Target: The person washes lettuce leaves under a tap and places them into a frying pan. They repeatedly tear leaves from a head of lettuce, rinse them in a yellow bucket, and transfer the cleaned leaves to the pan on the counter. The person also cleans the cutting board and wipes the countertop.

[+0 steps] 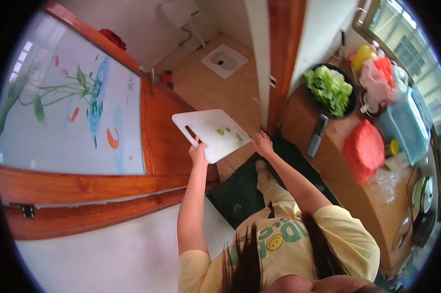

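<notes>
A white cutting board (205, 124) is held tilted in front of me, with small bits of green leaf (221, 132) lying on it. My left hand (198, 153) is closed around the board's near left edge, beside its dark handle slot. My right hand (264, 145) is at the board's right corner, its fingers apart and partly stretched out. Whether its fingertips touch the corner, I cannot tell. Nothing shows in that hand.
An open wooden door (166, 115) with a painted glass panel stands left. Beyond the doorway, a squat toilet (225, 60) is set in the tiled floor. On the right counter are a pan of lettuce (329, 90), a red plastic bag (364, 151) and a blue basket (407, 126).
</notes>
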Tool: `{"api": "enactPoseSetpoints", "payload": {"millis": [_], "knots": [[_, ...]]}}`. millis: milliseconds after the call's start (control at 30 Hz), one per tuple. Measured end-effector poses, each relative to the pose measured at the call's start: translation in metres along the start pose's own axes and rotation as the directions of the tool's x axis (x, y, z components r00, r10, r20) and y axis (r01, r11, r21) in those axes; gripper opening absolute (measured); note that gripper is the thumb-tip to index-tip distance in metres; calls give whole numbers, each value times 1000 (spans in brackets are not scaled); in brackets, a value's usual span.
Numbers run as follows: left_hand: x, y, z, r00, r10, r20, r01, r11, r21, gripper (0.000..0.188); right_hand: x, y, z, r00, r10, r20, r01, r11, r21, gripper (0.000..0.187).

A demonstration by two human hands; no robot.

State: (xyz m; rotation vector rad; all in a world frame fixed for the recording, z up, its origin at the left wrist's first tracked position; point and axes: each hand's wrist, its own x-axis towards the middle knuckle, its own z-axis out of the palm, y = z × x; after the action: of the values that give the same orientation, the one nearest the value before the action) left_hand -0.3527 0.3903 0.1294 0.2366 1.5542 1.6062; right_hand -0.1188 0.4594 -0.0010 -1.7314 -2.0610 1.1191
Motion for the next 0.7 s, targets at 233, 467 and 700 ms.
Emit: {"api": "enactPoseSetpoints", "payload": {"millis": [233,467,700], "knots": [[139,74,26,1000,-31,-4,31,998,60,55,157,-60,24,993,-51,108,46,998,48,63],[265,97,49,994,-105,24,101,988,119,55,249,-139,67,944,71,323,-190,916,354,85],[376,147,102,971,-203,126,182,970,161,53,379,-212,69,873,422,245,-485,808,336,101]]}}
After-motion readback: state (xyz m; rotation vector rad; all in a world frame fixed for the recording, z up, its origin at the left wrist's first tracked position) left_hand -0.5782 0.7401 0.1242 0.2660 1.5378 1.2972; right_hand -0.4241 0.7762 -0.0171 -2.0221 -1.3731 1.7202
